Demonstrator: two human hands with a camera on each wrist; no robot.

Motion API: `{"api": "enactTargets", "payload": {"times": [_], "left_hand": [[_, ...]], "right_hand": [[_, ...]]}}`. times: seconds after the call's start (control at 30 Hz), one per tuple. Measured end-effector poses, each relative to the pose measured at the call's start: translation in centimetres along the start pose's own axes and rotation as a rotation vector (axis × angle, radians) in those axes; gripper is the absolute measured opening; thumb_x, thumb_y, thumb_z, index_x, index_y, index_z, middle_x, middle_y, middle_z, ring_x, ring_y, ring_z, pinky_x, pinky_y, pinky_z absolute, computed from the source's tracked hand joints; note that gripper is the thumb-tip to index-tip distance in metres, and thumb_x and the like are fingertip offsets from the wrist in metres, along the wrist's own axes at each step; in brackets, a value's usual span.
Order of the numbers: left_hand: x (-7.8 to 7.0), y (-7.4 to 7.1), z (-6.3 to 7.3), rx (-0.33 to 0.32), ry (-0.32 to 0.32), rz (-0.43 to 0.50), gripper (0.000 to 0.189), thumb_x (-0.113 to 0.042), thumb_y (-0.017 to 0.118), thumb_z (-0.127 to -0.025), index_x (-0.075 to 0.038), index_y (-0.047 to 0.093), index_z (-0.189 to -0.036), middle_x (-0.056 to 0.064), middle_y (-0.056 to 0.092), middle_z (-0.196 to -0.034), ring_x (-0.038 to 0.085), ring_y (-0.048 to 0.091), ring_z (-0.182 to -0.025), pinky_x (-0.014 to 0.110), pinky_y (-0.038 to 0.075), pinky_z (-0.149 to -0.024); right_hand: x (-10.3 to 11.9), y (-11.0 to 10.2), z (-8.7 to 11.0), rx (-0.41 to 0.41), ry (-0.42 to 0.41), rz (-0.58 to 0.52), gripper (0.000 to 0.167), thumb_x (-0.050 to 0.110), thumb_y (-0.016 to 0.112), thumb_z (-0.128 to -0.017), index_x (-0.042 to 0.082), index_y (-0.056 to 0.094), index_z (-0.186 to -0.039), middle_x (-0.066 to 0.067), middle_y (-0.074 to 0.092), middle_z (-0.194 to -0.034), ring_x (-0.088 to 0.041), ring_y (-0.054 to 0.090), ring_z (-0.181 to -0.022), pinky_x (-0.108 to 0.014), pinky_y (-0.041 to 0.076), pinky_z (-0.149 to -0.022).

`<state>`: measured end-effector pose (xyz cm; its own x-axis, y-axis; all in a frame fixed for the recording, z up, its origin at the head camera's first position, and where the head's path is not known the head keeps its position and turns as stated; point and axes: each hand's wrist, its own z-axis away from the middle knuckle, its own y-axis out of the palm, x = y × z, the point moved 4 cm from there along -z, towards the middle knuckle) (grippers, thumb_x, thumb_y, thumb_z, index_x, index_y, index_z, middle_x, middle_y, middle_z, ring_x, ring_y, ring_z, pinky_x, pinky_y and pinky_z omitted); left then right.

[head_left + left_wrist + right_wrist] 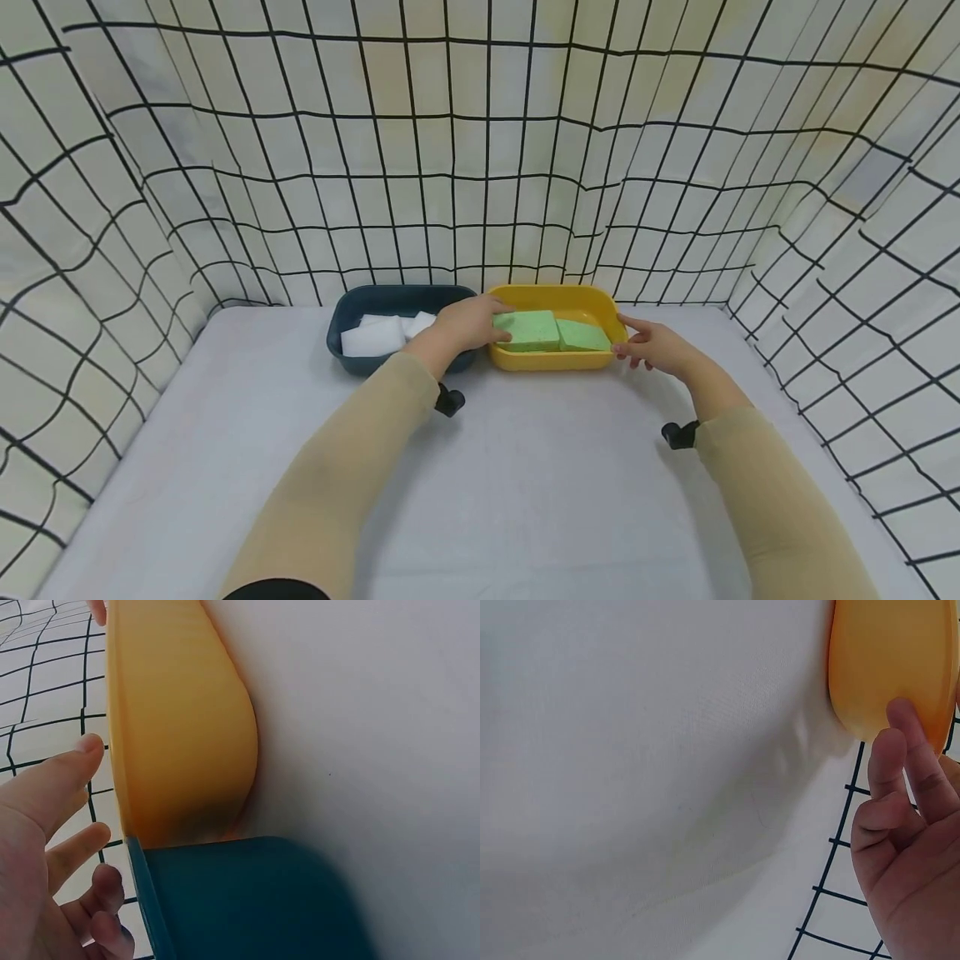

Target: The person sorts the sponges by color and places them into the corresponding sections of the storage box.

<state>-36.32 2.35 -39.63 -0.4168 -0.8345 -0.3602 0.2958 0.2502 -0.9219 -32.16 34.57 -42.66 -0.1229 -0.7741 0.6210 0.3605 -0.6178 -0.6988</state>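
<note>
Two plastic bins stand side by side at the back of the table: a dark blue bin [352,364] with white sponge-like blocks [372,337] and a yellow bin [551,361] with green sponge-like blocks [531,331]. My left hand [467,323] reaches over where the bins meet, fingertips beside the left green block. In the left wrist view its fingers [56,780] are spread above the rims, with nothing seen between them. At the yellow bin's right end, my right hand [660,348] touches the rim and outer wall. The right wrist view shows its fingers [930,784] loosely bent against that wall.
A white cloth [540,483] covers the table. Black grid netting [465,150] over white sheeting rises close behind the bins and along both sides. A black wrist camera [450,401] hangs under the left wrist, another [679,435] under the right.
</note>
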Motion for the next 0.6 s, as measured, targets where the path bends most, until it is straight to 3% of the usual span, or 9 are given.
{"api": "enactTargets", "payload": {"times": [0.3,0.6], "left_hand": [[0.0,-0.7,0.7,-0.063,0.023,0.029,0.061,-0.044,0.068,-0.093,-0.030,0.048,-0.148,0.001,0.039,-0.156,0.024,0.036,-0.143,0.049,0.038,-0.110],[0.1,-1.0,1.6,-0.078,0.030,0.067,0.061,-0.045,0.067,-0.093,-0.033,0.046,-0.150,0.000,0.038,-0.157,0.024,0.033,-0.144,0.050,0.033,-0.113]], "right_hand": [[-0.6,-0.3,0.0,-0.017,0.006,-0.021,0.084,0.046,0.064,-0.095,0.024,0.016,-0.161,-0.013,0.066,-0.116,-0.029,0.057,-0.091,-0.036,0.045,-0.081],[-1.3,-1.1,0.6,-0.092,-0.037,-0.032,0.082,0.042,0.063,-0.097,0.023,0.015,-0.161,-0.016,0.065,-0.118,-0.029,0.058,-0.089,-0.030,0.047,-0.074]]}}
